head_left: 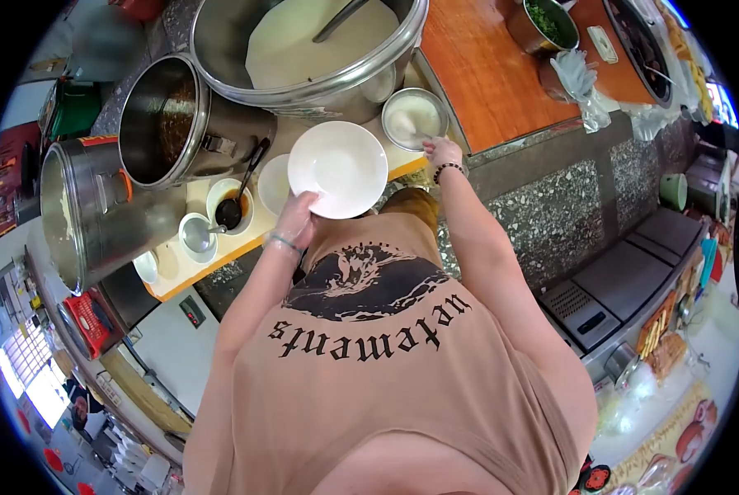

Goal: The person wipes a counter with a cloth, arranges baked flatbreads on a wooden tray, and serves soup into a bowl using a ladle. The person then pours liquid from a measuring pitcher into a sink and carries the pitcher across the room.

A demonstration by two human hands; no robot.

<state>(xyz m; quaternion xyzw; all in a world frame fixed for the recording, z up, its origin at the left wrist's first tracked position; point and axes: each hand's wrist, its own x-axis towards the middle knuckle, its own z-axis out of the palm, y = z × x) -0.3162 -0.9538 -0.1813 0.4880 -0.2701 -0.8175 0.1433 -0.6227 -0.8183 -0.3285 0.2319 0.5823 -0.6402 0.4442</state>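
Through the head view I have both hands out in front of the tan shirt (361, 330). My left hand (296, 221) holds a white bowl (336, 161) by its near rim, thumb laid over the edge, with the bowl's inside turned up to the camera. My right hand (444, 153), with a beaded bracelet (449, 169) at the wrist, pinches a utensil (423, 136) narrowly; the utensil reaches into a small metal bowl (445, 109) of white contents, and I cannot tell how deep it sits. The white bowl is near this metal bowl, to its left, apart from it. Beyond both hands stands a large steel pot (328, 103) of off-white liquid, a ladle handle (336, 21) leaning in it. To the left are two more steel pots. On the pale tabletop (200, 266) sits a bowl of dark sauce (231, 214) with a black-handled ladle (256, 161) in it, just beside a smaller bowl (195, 252). A container of chopped greens (545, 23) stands on the orange-brown surface (489, 74) at the right.
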